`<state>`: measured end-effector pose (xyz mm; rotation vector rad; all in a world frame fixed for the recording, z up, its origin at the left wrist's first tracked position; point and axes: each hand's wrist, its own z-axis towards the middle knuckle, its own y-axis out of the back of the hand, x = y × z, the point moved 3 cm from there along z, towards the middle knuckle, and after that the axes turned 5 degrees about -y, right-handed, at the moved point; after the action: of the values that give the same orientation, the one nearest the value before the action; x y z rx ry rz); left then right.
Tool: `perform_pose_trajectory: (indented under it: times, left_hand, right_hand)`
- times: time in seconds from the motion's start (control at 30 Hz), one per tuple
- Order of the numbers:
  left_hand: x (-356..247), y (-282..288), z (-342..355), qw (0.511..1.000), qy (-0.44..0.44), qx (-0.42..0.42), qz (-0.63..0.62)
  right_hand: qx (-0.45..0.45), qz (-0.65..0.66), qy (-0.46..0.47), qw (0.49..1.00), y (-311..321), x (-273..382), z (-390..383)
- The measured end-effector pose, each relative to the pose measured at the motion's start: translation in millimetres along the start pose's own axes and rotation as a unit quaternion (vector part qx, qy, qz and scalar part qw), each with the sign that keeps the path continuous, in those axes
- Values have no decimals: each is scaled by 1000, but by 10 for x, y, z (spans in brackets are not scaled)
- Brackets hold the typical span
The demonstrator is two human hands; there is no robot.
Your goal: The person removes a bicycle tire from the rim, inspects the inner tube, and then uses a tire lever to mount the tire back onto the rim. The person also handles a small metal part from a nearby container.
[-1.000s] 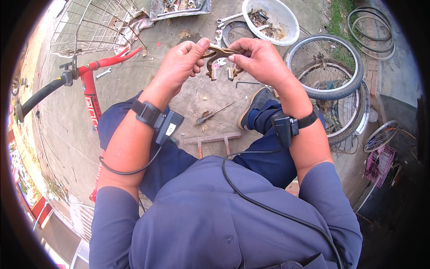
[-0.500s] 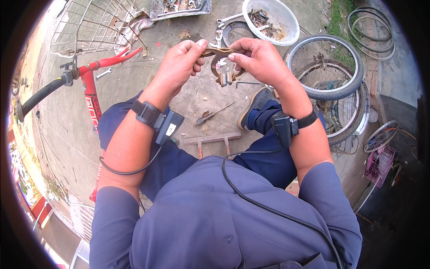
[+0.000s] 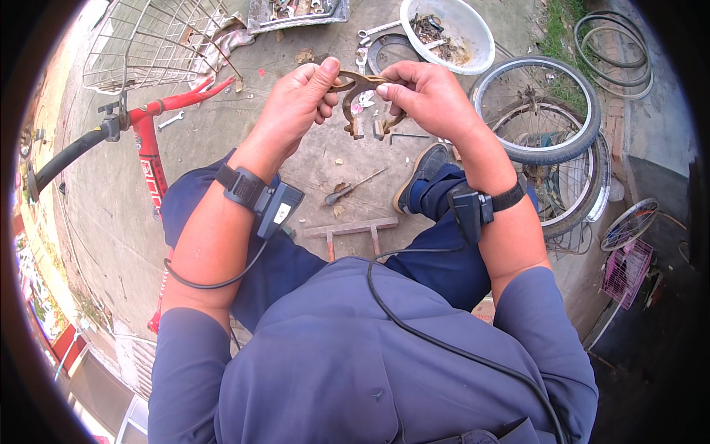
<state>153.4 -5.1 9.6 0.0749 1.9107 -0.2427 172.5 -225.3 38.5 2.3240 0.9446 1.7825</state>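
Held up between my hands is a rusty bicycle caliper brake (image 3: 349, 109), its curved arms pointing down toward me and spread apart. Two brake pads (image 3: 359, 129) sit at the lower ends with a gap between them. My left hand (image 3: 302, 100) pinches the brake's left upper end between thumb and curled fingers. On the other side, my right hand (image 3: 427, 96) grips the right upper arm, thumb on top; its fingers hide part of that arm.
A red bicycle frame (image 3: 150, 159) with a wire basket (image 3: 148, 55) lies left. Ahead are a tool tray (image 3: 296, 24), a white basin (image 3: 484, 44) and wrenches (image 3: 362, 59). Bicycle wheels (image 3: 551, 157) lie right. A screwdriver (image 3: 356, 186) and metal stand (image 3: 351, 228) are nearer me.
The brake's arms have swung apart, so the pads that were close together now have a wider gap. Both hands keep their grip and have barely moved.
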Motion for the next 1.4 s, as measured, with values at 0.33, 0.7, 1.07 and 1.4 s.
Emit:
perform_pose_trajectory:
  times: [0.33, 0.7, 1.07, 1.4]
  left_hand:
    - [-7, 20, 9, 1000, 0, 8, -2]
    - [-6, 23, 17, 1000, -7, 11, 14]
    - [3, -18, -4, 999, -19, 12, 41]
    - [63, -34, -5, 997, -6, 18, 75]
  right_hand:
    - [8, 21, -5, 1000, -20, -58, 14]
    - [31, 27, -23, 999, -44, -59, 7]
    - [87, 30, -46, 995, -64, -50, -72]
    - [124, 30, -68, 990, -109, -115, -119]
